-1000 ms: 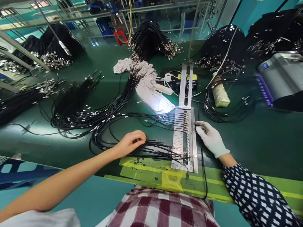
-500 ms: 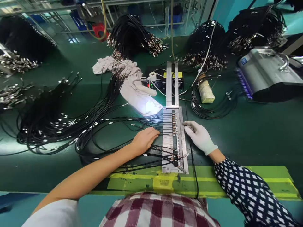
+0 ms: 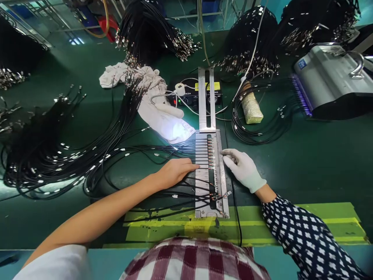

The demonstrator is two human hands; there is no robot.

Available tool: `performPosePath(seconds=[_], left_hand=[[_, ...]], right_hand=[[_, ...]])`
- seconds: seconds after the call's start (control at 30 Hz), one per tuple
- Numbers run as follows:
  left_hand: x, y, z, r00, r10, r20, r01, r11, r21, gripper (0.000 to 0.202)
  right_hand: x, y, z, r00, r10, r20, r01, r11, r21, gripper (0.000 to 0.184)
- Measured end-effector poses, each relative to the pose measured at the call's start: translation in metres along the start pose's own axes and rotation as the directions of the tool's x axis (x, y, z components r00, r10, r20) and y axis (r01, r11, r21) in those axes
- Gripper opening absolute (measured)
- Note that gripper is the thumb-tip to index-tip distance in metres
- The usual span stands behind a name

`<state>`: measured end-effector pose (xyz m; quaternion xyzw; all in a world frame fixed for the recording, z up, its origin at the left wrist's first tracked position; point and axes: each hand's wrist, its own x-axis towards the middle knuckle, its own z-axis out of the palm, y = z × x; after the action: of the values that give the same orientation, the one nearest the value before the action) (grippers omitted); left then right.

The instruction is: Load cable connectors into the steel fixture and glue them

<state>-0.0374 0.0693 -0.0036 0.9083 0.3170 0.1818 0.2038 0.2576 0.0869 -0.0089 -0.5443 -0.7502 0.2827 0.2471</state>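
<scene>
A slotted metal fixture (image 3: 201, 202) lies on the green bench in front of me, with several thin black cables (image 3: 163, 149) laid across its slots from the left. My bare left hand (image 3: 175, 171) rests at the fixture's left edge, fingers closed on a black cable at one slot. My right hand (image 3: 243, 169), in a white glove, lies at the fixture's right rail, its fingertips pinched together against the rail. Whether they grip anything I cannot make out.
Large bundles of black cables (image 3: 43, 155) with metal ends spread over the left. More bundles (image 3: 151, 31) hang at the back. A white cloth (image 3: 154, 105), a small black control box (image 3: 192, 97), a wrapped roll (image 3: 250, 109) and a grey machine (image 3: 329, 77) stand behind. Yellow tape (image 3: 262, 229) marks the near edge.
My left hand moved right from the loose cables to the fixture's left edge. My right hand stayed at the right rail. The camera view shifted forward and down.
</scene>
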Motion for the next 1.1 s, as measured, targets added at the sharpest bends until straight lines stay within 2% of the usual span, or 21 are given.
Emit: performPosePath(seconds=[0.13,0.23,0.3,0.4,0.47,0.57,0.7,0.8,0.9,1.0,1.1], left_hand=[[0.006,0.0,-0.004,0.999,0.019,0.039,-0.024,0.994,0.108,0.038],[0.006,0.001,0.0,0.999,0.029,0.039,-0.034,0.99,0.134,0.037],[0.002,0.003,0.005,0.999,0.032,0.011,-0.034,0.985,0.169,0.037],[-0.008,0.008,0.011,0.999,0.01,-0.05,0.007,0.945,0.327,0.038],[-0.014,0.012,0.013,0.999,-0.032,-0.019,0.037,0.918,0.394,0.04],[-0.018,0.019,0.011,0.992,-0.108,0.071,0.075,0.929,0.362,0.042],[-0.015,0.032,0.011,0.988,-0.138,0.062,0.12,0.964,0.237,0.034],[-0.012,0.039,0.015,0.995,-0.097,-0.001,0.097,0.994,0.046,0.025],[-0.01,0.04,0.018,0.984,-0.104,-0.147,0.093,0.993,-0.079,0.022],[-0.007,0.035,0.018,0.961,-0.106,-0.254,0.108,0.994,-0.006,0.021],[-0.004,0.031,0.02,0.965,-0.062,-0.255,0.094,0.989,0.114,0.021]], right_hand=[[0.0,-0.001,0.0,1.0,-0.012,0.005,0.012,1.0,-0.009,0.022],[0.0,-0.002,-0.001,1.0,-0.015,0.007,0.015,1.0,-0.017,0.023],[0.0,-0.002,-0.001,1.0,-0.017,0.009,0.017,1.0,-0.016,0.024],[0.001,-0.003,-0.002,1.0,-0.028,0.011,0.028,0.999,-0.018,0.024],[0.001,-0.003,-0.002,0.999,-0.032,0.016,0.033,0.999,-0.022,0.023],[0.002,-0.001,0.0,0.999,-0.031,0.015,0.031,0.999,-0.026,0.022],[0.002,0.002,0.002,1.0,-0.03,0.01,0.03,1.0,-0.01,0.023],[0.001,0.002,0.002,1.0,-0.028,0.009,0.028,1.0,0.007,0.023],[0.0,0.002,0.001,0.999,-0.04,0.005,0.04,0.999,0.008,0.024],[0.0,0.002,0.0,0.999,-0.036,0.009,0.036,0.999,-0.012,0.024],[0.001,0.002,0.0,0.999,-0.035,0.01,0.035,0.999,-0.024,0.024]])
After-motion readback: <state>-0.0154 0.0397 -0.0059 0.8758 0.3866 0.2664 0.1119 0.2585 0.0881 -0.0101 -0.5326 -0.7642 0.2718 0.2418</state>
